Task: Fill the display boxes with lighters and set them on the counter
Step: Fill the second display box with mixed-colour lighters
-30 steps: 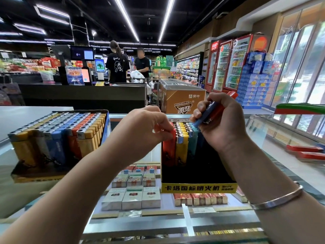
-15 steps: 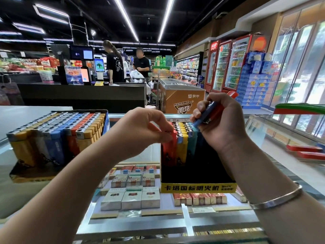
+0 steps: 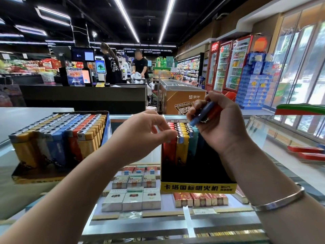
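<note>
right hand [image 3: 218, 124] grips lighters [image 3: 204, 113] above display box [image 3: 197, 187] | left hand [image 3: 142, 132] pinched, empty

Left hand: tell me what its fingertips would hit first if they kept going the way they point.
The left hand points right, fingertips pinched at the red lighter in the half-filled display box. That lighter's top comes first, probably; depth is unclear.

Glass surface [image 3: 290, 166], cigarette packs visible beneath. On it: full display box of lighters [image 3: 58, 147], left; part-filled black display box with yellow front strip [image 3: 197, 178], centre; red packs [image 3: 309, 152], right.
</note>
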The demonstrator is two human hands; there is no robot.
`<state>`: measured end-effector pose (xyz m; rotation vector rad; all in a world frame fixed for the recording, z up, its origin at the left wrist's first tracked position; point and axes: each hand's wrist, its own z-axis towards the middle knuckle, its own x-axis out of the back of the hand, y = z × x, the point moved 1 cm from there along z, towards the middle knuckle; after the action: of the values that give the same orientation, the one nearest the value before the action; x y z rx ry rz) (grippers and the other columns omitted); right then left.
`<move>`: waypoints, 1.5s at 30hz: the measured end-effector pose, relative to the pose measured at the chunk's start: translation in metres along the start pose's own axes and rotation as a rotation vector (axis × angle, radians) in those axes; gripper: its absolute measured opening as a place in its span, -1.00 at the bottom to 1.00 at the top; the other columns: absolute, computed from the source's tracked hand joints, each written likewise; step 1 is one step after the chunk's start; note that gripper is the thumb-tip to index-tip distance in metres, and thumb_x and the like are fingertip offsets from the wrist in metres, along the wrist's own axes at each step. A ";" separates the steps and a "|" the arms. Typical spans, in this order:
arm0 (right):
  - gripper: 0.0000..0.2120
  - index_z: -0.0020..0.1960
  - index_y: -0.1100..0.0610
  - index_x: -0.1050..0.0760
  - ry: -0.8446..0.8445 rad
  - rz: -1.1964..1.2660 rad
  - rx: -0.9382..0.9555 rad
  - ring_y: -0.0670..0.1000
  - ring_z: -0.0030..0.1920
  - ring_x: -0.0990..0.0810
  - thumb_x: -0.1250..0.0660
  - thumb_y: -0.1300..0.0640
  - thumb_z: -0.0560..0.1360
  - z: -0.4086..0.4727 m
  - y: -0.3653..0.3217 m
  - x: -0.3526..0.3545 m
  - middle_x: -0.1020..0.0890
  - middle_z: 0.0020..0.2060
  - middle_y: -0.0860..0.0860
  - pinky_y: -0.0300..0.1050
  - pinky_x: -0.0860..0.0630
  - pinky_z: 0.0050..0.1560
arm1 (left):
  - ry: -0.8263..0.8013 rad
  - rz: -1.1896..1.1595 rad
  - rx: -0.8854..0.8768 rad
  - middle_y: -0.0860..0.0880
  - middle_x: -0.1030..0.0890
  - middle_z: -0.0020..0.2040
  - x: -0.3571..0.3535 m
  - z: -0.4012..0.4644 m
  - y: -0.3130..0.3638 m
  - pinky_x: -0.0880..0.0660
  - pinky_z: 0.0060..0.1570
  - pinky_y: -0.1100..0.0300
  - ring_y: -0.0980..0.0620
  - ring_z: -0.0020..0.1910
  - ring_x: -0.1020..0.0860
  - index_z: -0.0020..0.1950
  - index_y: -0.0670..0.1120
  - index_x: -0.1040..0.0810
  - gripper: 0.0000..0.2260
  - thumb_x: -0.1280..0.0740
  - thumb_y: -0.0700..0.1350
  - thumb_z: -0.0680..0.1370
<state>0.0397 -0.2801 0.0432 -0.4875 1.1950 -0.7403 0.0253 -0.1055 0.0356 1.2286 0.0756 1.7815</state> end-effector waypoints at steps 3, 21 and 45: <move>-0.74 -0.23 0.19 -0.46 -0.071 -0.040 -0.007 0.08 -0.32 -0.66 -0.18 0.08 0.56 -0.002 0.002 -0.004 -0.64 -0.40 0.10 0.03 -0.58 -0.09 | 0.105 -0.065 -0.031 0.15 -0.55 -0.24 0.000 0.001 0.002 -0.48 -0.26 0.35 0.27 -0.20 -0.51 -0.22 0.18 -0.51 -0.74 -0.21 0.31 0.29; -0.77 -0.11 0.14 -0.45 -0.120 -0.367 0.140 0.05 -0.07 -0.66 -0.17 -0.02 0.48 -0.001 -0.003 -0.006 -0.70 -0.23 0.04 -0.07 -0.49 0.05 | 0.211 -0.506 -0.010 0.11 -0.65 -0.19 0.002 0.001 0.004 -0.52 -0.25 0.38 0.18 -0.22 -0.60 -0.07 0.08 -0.56 -0.76 -0.42 -0.24 0.39; -0.81 -0.14 0.19 -0.44 0.269 -0.585 -0.125 0.06 -0.23 -0.51 -0.19 0.09 0.56 0.025 -0.009 0.037 -0.54 -0.50 0.03 -0.02 -0.42 -0.18 | 0.254 -0.061 -0.130 0.15 -0.56 -0.35 -0.033 0.040 0.034 -0.45 -0.40 0.40 0.23 -0.42 -0.52 -0.09 0.11 -0.57 -0.77 -0.47 0.08 0.30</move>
<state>0.0675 -0.3141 0.0330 -0.8817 1.3676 -1.2652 0.0348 -0.1653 0.0495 0.8958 0.1399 1.8501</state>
